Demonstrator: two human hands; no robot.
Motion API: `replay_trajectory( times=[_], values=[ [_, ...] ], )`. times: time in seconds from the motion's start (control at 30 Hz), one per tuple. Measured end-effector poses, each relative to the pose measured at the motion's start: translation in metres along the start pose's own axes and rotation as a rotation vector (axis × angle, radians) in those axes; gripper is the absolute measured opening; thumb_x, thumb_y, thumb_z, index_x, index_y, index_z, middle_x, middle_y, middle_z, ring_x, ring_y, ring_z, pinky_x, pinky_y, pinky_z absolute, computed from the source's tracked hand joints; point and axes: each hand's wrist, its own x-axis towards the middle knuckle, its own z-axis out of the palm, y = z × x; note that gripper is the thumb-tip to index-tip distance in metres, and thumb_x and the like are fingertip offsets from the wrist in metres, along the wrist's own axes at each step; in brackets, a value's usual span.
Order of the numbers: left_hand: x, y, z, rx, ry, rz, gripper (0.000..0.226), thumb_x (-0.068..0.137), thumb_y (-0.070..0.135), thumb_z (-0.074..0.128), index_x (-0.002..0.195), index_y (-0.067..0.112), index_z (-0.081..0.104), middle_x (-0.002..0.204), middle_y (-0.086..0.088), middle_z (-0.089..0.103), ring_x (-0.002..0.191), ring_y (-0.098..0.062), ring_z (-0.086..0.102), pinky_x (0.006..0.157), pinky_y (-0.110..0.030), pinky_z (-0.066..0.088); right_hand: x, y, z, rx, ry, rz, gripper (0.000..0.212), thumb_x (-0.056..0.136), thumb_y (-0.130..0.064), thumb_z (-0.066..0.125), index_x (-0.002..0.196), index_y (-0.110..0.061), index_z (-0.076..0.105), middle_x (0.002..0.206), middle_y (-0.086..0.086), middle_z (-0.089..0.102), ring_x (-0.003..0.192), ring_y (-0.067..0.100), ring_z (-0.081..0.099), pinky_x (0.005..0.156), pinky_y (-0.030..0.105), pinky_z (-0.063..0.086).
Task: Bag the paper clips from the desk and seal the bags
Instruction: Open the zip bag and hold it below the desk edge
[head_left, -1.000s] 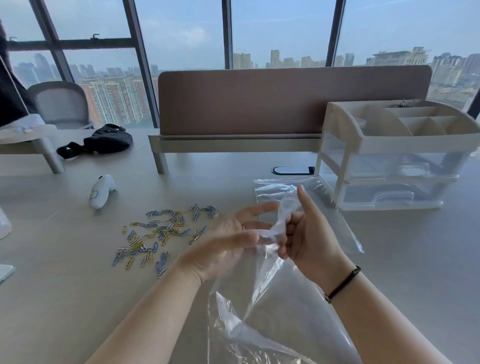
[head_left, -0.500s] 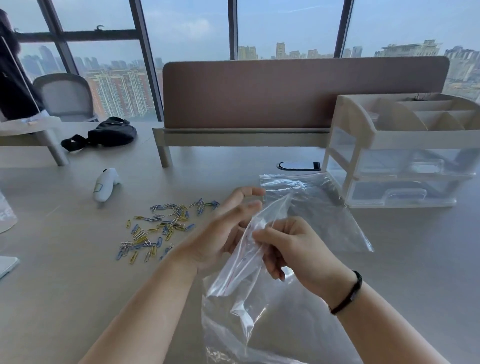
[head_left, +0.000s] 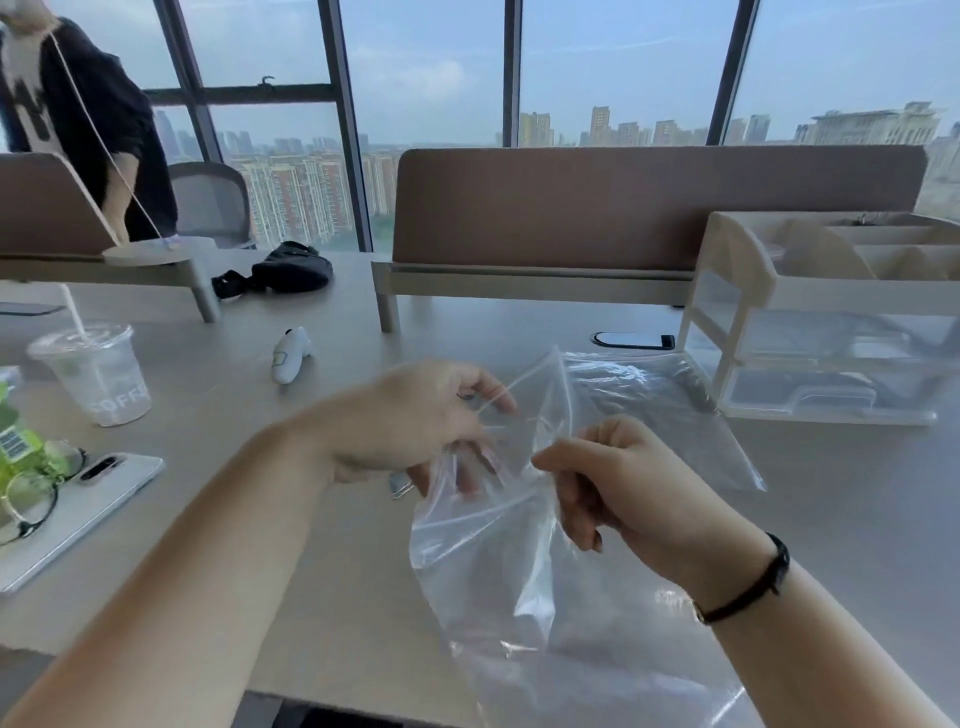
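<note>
I hold a clear zip bag (head_left: 483, 545) above the desk between both hands. My left hand (head_left: 415, 421) has its fingers inside the bag's mouth and grips one side of the opening. My right hand (head_left: 613, 478), with a black band on its wrist, pinches the other side of the opening. The mouth is pulled apart and the bag hangs down with nothing in it. One paper clip (head_left: 400, 488) shows on the desk just under my left hand. My left forearm hides the other clips.
A second clear bag (head_left: 660, 410) lies flat behind my hands, and more plastic (head_left: 623, 675) lies below. A drawer organiser (head_left: 831, 364) stands at right. On the left are a plastic cup (head_left: 98, 379), a white phone (head_left: 78, 499), glasses (head_left: 26, 499) and a white controller (head_left: 291, 353). A person (head_left: 78, 130) stands far left.
My head has turned left, bringing the cup and phone into sight. My left fingers have slipped into the bag's mouth and the hands have pulled it apart. My arm now hides the clip pile.
</note>
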Motion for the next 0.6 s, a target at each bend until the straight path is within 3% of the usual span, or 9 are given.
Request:
replay_trajectory(
  times=[0.1, 0.17, 0.4, 0.5, 0.6],
  values=[
    [-0.031, 0.004, -0.016, 0.1, 0.033, 0.017, 0.026, 0.097, -0.003, 0.056, 0.116, 0.014, 0.059, 0.084, -0.014, 0.079, 0.055, -0.028, 0.059, 0.038, -0.022, 0.046, -0.024, -0.023, 0.004, -0.116, -0.027, -0.013, 0.05, 0.084, -0.009, 0.06, 0.036, -0.013, 0.048, 0.036, 0.013, 0.045, 0.037, 0.024, 0.042, 0.041, 0.025, 0.034],
    [-0.054, 0.009, -0.022, 0.161, 0.039, 0.009, 0.029, 0.094, -0.005, 0.06, 0.117, 0.013, 0.057, 0.081, -0.015, 0.078, 0.049, -0.021, 0.063, 0.04, -0.026, 0.051, -0.042, -0.037, 0.004, -0.218, -0.06, -0.019, 0.049, 0.084, -0.01, 0.06, 0.037, -0.013, 0.048, 0.036, 0.013, 0.046, 0.035, 0.024, 0.044, 0.044, 0.026, 0.035],
    [-0.127, 0.025, -0.027, 0.434, 0.053, -0.07, 0.03, 0.087, -0.007, 0.062, 0.104, 0.016, 0.055, 0.074, -0.018, 0.075, 0.055, -0.023, 0.073, 0.044, -0.027, 0.052, -0.106, -0.068, 0.013, -0.661, -0.231, 0.007, 0.039, 0.076, -0.028, 0.061, 0.04, -0.014, 0.054, 0.038, 0.008, 0.054, 0.037, 0.02, 0.046, 0.059, 0.036, 0.046],
    [-0.155, 0.029, -0.028, 0.532, 0.039, -0.12, 0.026, 0.086, -0.007, 0.063, 0.098, 0.015, 0.057, 0.072, -0.016, 0.075, 0.054, -0.022, 0.073, 0.044, -0.025, 0.052, -0.133, -0.079, 0.021, -0.886, -0.322, 0.044, 0.04, 0.084, -0.03, 0.059, 0.046, -0.016, 0.057, 0.042, 0.005, 0.061, 0.041, 0.014, 0.048, 0.072, 0.039, 0.054],
    [-0.176, 0.028, -0.025, 0.622, -0.007, -0.189, 0.026, 0.085, -0.007, 0.066, 0.097, 0.013, 0.056, 0.075, -0.018, 0.076, 0.049, -0.02, 0.067, 0.046, -0.023, 0.052, -0.151, -0.082, 0.034, -1.048, -0.422, 0.074, 0.038, 0.087, -0.033, 0.055, 0.052, -0.019, 0.061, 0.045, 0.0, 0.063, 0.042, 0.011, 0.041, 0.064, 0.035, 0.052]
  ],
)
